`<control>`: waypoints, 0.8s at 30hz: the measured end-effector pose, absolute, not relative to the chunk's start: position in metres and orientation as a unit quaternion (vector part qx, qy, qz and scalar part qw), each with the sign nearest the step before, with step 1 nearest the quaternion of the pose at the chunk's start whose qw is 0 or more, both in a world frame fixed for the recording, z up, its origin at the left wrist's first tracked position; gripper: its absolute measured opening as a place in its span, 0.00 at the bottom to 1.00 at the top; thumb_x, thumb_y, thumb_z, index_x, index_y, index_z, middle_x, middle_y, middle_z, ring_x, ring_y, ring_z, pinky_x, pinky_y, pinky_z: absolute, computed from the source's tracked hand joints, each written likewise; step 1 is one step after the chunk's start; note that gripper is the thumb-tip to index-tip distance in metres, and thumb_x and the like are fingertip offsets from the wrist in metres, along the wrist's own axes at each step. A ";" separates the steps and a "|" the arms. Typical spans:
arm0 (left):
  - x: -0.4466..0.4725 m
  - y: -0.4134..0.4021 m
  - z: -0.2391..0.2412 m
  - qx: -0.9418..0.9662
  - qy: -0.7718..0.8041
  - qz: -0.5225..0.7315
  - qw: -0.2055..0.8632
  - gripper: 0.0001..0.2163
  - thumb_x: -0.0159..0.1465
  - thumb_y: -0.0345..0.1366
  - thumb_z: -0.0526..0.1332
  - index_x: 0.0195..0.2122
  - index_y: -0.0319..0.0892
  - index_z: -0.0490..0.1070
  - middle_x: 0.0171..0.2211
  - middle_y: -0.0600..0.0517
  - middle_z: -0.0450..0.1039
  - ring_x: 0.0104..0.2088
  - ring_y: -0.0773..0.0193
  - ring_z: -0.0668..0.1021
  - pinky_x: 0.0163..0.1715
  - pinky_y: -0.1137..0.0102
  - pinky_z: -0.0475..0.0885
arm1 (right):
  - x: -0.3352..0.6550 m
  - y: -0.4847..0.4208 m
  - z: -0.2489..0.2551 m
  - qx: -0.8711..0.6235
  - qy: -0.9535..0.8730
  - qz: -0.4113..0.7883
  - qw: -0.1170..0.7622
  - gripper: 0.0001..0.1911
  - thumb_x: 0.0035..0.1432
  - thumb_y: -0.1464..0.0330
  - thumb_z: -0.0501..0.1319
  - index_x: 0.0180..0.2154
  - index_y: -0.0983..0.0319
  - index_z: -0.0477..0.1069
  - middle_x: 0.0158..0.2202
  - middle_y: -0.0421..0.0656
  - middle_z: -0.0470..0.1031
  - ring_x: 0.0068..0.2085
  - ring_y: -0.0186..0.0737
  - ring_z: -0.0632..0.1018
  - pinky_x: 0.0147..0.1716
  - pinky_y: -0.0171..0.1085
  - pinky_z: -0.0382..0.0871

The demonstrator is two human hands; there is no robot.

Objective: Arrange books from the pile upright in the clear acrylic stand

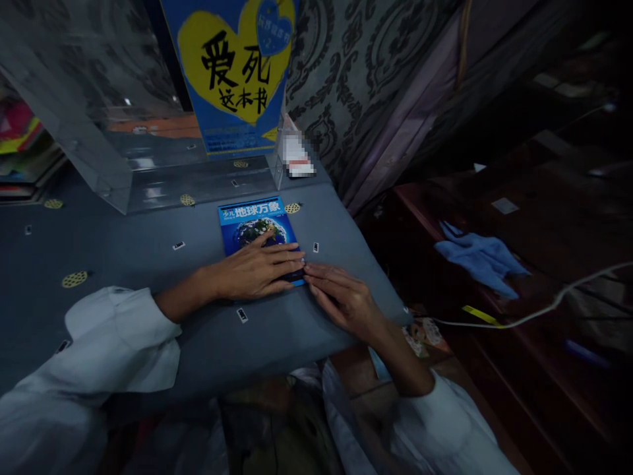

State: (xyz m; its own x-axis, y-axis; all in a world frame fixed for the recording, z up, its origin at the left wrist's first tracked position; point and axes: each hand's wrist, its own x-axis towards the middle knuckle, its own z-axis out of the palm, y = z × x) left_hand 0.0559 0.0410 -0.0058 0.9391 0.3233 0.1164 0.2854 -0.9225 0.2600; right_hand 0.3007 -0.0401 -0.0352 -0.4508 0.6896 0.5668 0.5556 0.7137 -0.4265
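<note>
A small blue book (262, 210) with a globe on its cover and Chinese lettering lies closed on the grey-blue table cover. My left hand (254, 267) rests flat across its lower half, fingers stretched toward the right and the thumb on the globe. At the book's lower right edge is my right hand (341, 293), its fingers pressed together and the fingertips at the edge. Whether a page or only the cover is between those fingertips is hidden.
A clear plastic stand (109, 175) is behind the book, with a blue and yellow book (232, 72) upright in it. Stacked books (30, 175) sit at far left. A blue cloth (477, 257) and a white cable (534, 313) are on a dark red surface at right.
</note>
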 end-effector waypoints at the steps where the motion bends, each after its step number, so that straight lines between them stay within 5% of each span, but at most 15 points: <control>1: 0.056 0.041 -0.005 0.977 0.156 0.080 0.121 0.24 0.77 0.47 0.47 0.67 0.40 0.62 0.67 0.44 0.66 0.71 0.56 0.62 0.71 0.53 0.43 | 0.301 -0.040 -0.035 -0.368 -0.847 0.089 0.373 0.14 0.66 0.75 0.61 0.51 0.60 0.78 0.49 0.51 0.83 0.51 0.46 0.83 0.52 0.47 0.80; 24: 0.055 0.017 -0.002 0.980 0.140 0.087 0.115 0.22 0.77 0.46 0.50 0.66 0.42 0.64 0.67 0.44 0.65 0.70 0.58 0.64 0.72 0.52 0.42 | 0.299 -0.055 -0.029 -0.363 -0.853 0.056 0.371 0.10 0.67 0.74 0.61 0.46 0.60 0.78 0.44 0.50 0.85 0.45 0.45 0.85 0.43 0.45 0.82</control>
